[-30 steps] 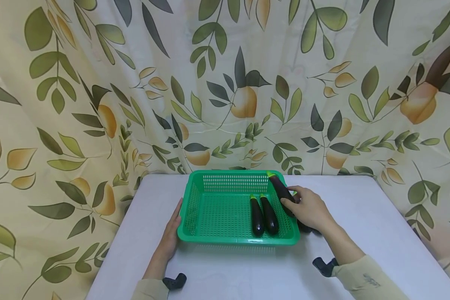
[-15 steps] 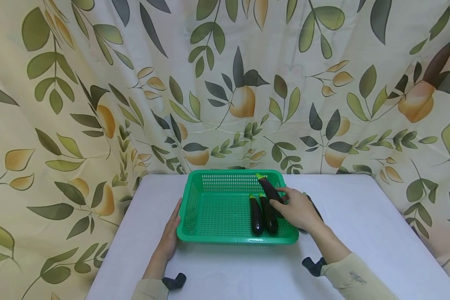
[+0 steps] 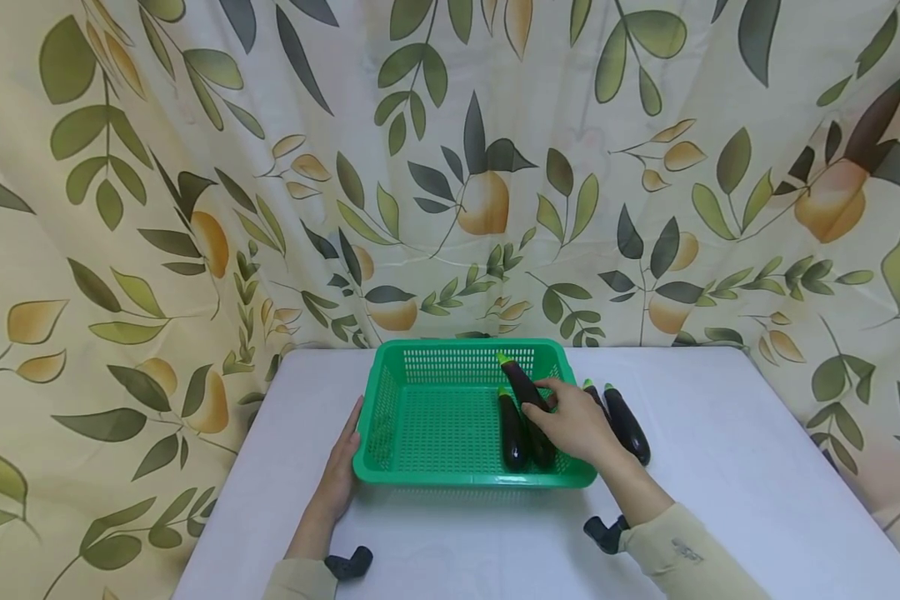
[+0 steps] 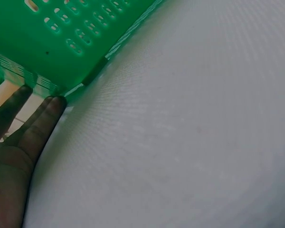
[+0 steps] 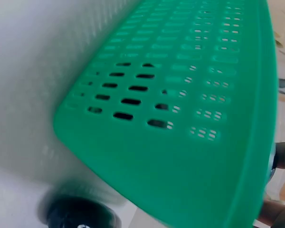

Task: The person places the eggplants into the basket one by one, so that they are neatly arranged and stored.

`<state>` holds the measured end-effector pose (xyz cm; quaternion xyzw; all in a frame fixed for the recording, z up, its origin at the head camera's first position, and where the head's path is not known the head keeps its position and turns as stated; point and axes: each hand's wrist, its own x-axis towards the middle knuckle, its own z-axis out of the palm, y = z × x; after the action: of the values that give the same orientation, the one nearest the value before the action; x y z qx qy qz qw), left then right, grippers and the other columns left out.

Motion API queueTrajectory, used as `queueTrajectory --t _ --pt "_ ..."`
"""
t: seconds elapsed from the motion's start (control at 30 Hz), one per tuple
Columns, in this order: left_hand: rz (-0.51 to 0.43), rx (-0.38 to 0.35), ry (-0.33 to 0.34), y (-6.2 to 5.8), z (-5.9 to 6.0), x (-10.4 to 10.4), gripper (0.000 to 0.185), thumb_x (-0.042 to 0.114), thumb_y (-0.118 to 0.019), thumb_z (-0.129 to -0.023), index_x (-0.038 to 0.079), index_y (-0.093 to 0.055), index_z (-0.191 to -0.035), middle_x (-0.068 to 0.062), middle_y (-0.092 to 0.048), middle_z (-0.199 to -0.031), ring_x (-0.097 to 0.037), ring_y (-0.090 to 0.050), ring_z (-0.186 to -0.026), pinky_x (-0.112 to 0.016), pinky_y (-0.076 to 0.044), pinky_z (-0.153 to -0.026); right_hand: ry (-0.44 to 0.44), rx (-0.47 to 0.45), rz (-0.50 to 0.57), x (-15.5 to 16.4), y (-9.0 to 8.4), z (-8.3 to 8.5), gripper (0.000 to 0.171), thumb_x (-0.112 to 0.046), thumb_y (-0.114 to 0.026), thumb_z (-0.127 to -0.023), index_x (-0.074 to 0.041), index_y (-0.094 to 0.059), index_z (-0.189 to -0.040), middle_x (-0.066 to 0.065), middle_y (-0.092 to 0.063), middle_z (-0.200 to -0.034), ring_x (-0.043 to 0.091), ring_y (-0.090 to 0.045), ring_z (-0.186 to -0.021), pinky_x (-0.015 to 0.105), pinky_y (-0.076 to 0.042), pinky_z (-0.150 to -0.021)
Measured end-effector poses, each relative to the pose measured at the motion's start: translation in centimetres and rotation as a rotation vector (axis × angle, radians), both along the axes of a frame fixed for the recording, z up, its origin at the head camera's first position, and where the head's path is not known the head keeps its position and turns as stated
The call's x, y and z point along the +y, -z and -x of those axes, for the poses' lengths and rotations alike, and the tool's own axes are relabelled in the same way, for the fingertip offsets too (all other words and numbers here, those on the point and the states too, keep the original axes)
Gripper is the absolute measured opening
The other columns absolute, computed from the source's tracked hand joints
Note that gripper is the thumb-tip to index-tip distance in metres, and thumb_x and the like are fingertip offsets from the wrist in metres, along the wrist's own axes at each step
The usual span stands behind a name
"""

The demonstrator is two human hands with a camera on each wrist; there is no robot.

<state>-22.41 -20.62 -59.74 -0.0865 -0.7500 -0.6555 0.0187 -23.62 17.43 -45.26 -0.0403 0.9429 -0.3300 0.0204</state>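
My right hand [image 3: 573, 421] grips a dark purple eggplant [image 3: 521, 383] by its side over the right part of a green plastic basket [image 3: 472, 482]. Its green stem points to the far left. Under it lies a second eggplant [image 3: 543, 452], partly covered, and a third eggplant [image 3: 512, 437] is just left of that in the basket. With fingers extended, my left hand [image 3: 337, 471] rests against the basket's left wall; the left wrist view shows fingertips [image 4: 57, 103] at the wall's lower edge. In the right wrist view the basket wall hides most of the right hand.
Right of the basket on the white table [image 3: 480, 550] lie an eggplant [image 3: 628, 427] and another eggplant [image 3: 594, 392] partly behind my right hand. A leaf-and-fruit patterned curtain [image 3: 450, 167] hangs behind the table.
My right hand has carried its eggplant leftward from the basket's right rim to above the eggplants inside. The two eggplants outside now show more. My left hand stays put.
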Motion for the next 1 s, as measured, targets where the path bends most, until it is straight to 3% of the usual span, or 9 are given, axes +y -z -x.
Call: queueTrajectory --t 0.6,1.0 --pt "-0.004 0.011 0.012 0.1 0.1 -0.1 0.052 0.04 -0.018 -0.112 0.046 -0.019 -0.164 0.017 -0.019 -0.172 -0.022 -0.007 -0.164 -0.071 -0.001 -0.125 0.013 0.032 -0.002 -2.3 1.3 0.5 0.056 -0.032 -0.068 -0.099 0.0 -0.057 -0.144 0.012 -0.069 -0.096 0.021 -0.06 -0.079 0.033 -0.052 -0.064" --pt "0.005 -0.009 -0.005 -0.1 0.0 -0.1 0.052 0.041 -0.019 -0.112 0.046 -0.02 -0.163 0.015 -0.019 -0.173 -0.024 -0.007 -0.164 -0.071 -0.002 -0.125 0.015 0.029 -0.02 -3.8 1.9 0.5 0.055 -0.032 -0.069 -0.099 -0.002 -0.057 -0.144 0.015 -0.067 -0.104 0.024 -0.06 -0.086 0.034 -0.051 -0.065"
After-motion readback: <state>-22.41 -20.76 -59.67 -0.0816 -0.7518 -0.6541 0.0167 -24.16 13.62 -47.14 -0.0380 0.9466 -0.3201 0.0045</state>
